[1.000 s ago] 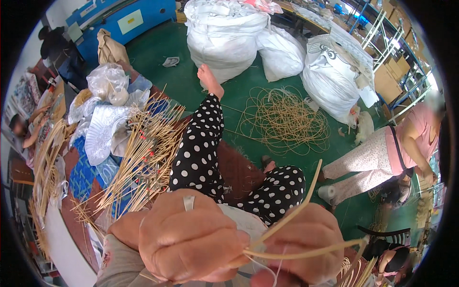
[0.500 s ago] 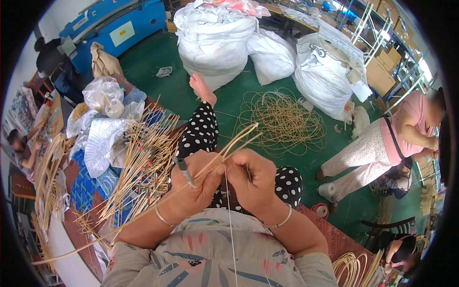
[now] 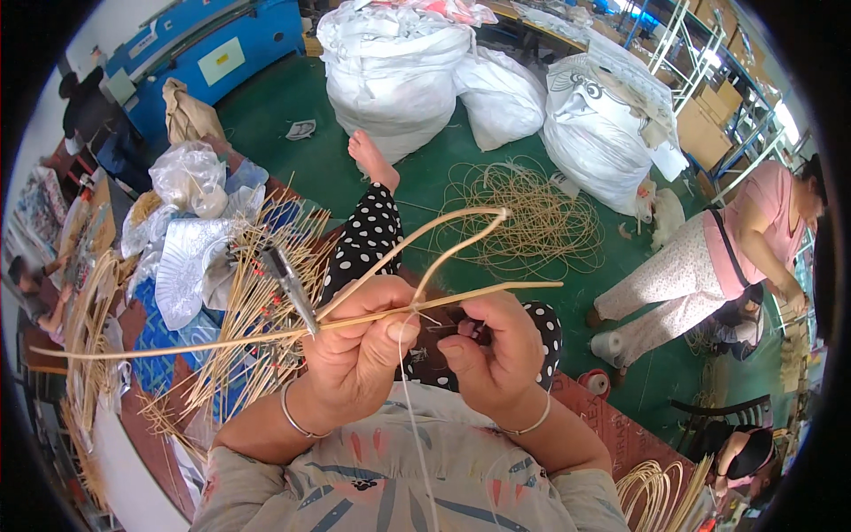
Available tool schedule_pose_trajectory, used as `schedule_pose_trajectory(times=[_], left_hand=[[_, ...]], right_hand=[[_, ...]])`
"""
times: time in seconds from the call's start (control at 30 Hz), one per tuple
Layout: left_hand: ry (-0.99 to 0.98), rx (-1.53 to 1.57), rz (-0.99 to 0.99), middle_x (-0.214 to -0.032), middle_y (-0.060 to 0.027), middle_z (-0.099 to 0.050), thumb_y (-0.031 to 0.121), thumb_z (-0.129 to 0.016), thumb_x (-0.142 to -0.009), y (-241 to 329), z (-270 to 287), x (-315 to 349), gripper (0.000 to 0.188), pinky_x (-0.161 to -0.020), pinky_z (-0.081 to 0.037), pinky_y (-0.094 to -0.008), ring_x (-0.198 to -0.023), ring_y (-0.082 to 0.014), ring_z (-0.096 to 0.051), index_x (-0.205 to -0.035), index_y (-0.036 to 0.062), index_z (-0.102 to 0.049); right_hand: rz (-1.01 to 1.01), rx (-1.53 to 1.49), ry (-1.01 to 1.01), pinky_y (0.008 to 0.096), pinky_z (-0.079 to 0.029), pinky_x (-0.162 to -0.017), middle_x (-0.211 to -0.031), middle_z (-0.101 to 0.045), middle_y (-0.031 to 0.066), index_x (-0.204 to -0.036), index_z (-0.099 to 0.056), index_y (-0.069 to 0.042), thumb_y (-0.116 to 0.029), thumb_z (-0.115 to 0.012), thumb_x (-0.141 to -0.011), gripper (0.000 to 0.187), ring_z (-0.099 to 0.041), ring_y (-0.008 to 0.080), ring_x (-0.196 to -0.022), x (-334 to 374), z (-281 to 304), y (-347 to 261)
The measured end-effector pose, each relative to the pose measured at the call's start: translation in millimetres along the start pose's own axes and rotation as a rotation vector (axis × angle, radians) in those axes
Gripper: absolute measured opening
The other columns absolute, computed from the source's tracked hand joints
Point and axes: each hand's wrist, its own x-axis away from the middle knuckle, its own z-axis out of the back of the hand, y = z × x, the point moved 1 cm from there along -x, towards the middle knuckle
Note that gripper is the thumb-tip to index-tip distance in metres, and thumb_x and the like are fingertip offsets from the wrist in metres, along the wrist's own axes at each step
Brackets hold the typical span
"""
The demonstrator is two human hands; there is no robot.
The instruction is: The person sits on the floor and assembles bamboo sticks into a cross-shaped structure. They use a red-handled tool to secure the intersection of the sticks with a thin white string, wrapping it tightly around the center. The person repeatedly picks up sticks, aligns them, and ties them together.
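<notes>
My left hand (image 3: 359, 355) pinches pale cane strips (image 3: 461, 293) where a bent loop (image 3: 448, 215) meets a long strip lying crosswise. White thread (image 3: 415, 426) wraps the crossing under my left thumb and runs down over my patterned top. A silver-grey metal tool (image 3: 291, 288) sticks up from the back of my left hand; its kind is unclear. Beside the crossing, my right hand (image 3: 501, 350) has its fingers curled. A short length of thread runs from the crossing toward its fingertips, which are partly in shadow.
Bundled cane sticks (image 3: 257, 310) and plastic bags (image 3: 188, 177) lie to the left. Ahead, a coil of thin cane (image 3: 523, 217) rests on the green floor near big white sacks (image 3: 394, 80). A person in pink (image 3: 753, 222) stands at the right; a thread spool (image 3: 594, 383) sits nearby.
The cane loop has turned to the right and shows more fully. My hands have moved apart, the right one shifting rightward. The long strip now lies nearly level, and the metal tool stands out more.
</notes>
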Motion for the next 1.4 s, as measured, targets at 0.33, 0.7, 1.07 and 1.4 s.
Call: schedule_pose_trajectory(times=[0.33,0.7,1.07,1.4], left_hand=[[-0.004,-0.095,0.035,-0.073,-0.0032,-0.053,0.025,-0.042,-0.089,-6.2,-5.3,3.7,0.031,-0.044,-0.032,-0.0159,-0.052,-0.0035,-0.041,-0.105,-0.0016,-0.045],[0.005,-0.200,0.047,-0.075,-0.0049,-0.055,0.028,-0.041,-0.089,-11.5,-5.3,2.3,0.036,-0.045,-0.034,-0.0169,-0.052,-0.0041,-0.043,-0.104,-0.0037,-0.047],[0.042,-0.129,0.069,-0.073,-0.0046,-0.055,0.032,-0.041,-0.088,-10.1,-7.1,2.8,0.039,-0.046,-0.033,-0.0168,-0.052,-0.0048,-0.043,-0.103,-0.0033,-0.048],[-0.067,-0.292,0.005,-0.075,-0.0029,-0.054,0.028,-0.040,-0.089,-12.6,-8.4,-1.5,0.034,-0.045,-0.034,-0.0170,-0.053,-0.0042,-0.042,-0.103,-0.0029,-0.048]], right_hand=[[0.140,0.010,0.066,0.0311,-0.041,-0.051,-0.075,-0.054,0.0107,-0.089,-0.049,0.001,-0.012,-0.064,-0.070,0.027,-0.050,0.0234,-0.057,-8.0,-12.6,1.2],[0.189,0.013,-0.003,0.0323,-0.041,-0.051,-0.073,-0.054,0.0104,-0.087,-0.050,0.000,-0.011,-0.063,-0.072,0.023,-0.051,0.0246,-0.059,-11.2,-12.6,12.7],[0.176,0.028,0.016,0.0333,-0.043,-0.054,-0.078,-0.055,0.0121,-0.094,-0.047,0.001,-0.013,-0.064,-0.071,0.031,-0.053,0.0263,-0.062,-9.2,-4.6,8.1],[0.256,0.067,0.035,0.0334,-0.043,-0.053,-0.075,-0.054,0.0120,-0.089,-0.049,0.000,-0.010,-0.062,-0.072,0.024,-0.053,0.0271,-0.061,-8.7,-7.8,15.5]])
